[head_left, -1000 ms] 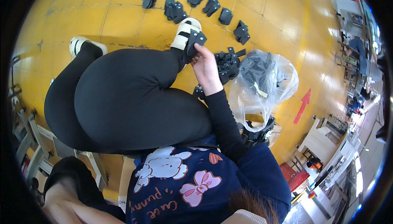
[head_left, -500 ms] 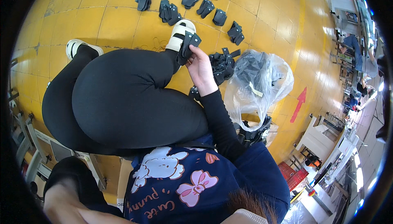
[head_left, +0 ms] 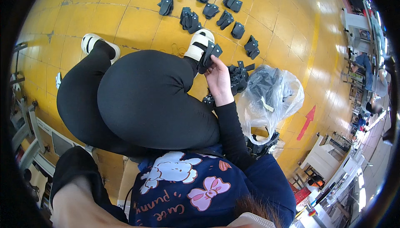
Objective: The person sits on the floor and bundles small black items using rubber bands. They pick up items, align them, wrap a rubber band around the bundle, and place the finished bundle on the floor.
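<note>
Bundle [head_left: 206,60] of flat black pieces, clamped between thumb and fingers of the right hand [head_left: 219,78].

At far left shows 1 bare forearm [head_left: 79,205]; the left hand is out of view, its fingers' state unknown. Small black piles [head_left: 211,10] lie spaced on the yellow floor [head_left: 96,15]. The bundle, overlapping 1 cream shoe [head_left: 195,52], sits up and left of the right palm, long axis slanting from lower left to upper right. Just right of that hand lies a loose black heap [head_left: 239,77], then a clear plastic bag [head_left: 292,102] with dark pieces [head_left: 263,80] inside.
</note>
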The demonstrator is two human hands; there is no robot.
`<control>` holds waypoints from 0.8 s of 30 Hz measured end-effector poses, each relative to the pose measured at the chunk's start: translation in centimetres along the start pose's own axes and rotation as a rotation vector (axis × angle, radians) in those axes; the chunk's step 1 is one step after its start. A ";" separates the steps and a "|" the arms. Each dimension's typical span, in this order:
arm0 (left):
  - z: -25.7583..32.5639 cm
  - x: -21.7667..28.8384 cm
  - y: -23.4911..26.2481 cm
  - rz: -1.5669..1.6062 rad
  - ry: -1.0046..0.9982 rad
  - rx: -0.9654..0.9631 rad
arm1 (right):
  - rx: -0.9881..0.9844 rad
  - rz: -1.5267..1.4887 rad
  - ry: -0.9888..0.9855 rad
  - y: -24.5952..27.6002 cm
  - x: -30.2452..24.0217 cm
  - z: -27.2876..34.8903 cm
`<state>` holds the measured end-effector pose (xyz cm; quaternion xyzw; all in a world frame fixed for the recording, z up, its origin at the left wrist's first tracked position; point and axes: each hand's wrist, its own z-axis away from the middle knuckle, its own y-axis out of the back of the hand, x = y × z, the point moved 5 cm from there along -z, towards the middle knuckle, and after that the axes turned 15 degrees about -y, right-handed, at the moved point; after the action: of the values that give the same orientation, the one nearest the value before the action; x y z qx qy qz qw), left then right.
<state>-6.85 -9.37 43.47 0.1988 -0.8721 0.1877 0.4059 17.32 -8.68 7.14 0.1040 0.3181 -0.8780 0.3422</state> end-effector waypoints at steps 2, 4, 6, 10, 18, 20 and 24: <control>0.0 0.0 0.4 0.013 -0.005 -0.001 | 0.027 -0.036 -0.013 0.2 0.1 -0.1; -0.1 -0.2 0.6 0.014 -0.006 -0.006 | 0.046 -0.048 -0.033 0.4 0.1 -0.2; -0.2 -0.4 0.6 0.007 -0.003 -0.005 | 0.016 -0.039 -0.014 0.3 0.1 -0.2; -0.2 -0.5 0.0 0.005 0.002 0.001 | -0.004 -0.037 -0.007 0.1 0.1 -0.3; 0.1 -0.3 0.1 0.013 0.010 0.004 | -0.002 -0.021 -0.007 0.3 0.1 -0.3; -0.1 -0.1 0.4 0.028 0.016 0.015 | 0.003 -0.023 -0.004 0.4 0.0 -0.2; -0.6 -0.4 0.7 0.051 0.061 0.050 | -0.004 -0.019 -0.006 0.2 -0.1 -0.1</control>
<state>-6.58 -8.41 43.40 0.1808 -0.8590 0.2257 0.4225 17.46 -8.65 6.99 0.0979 0.3197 -0.8809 0.3349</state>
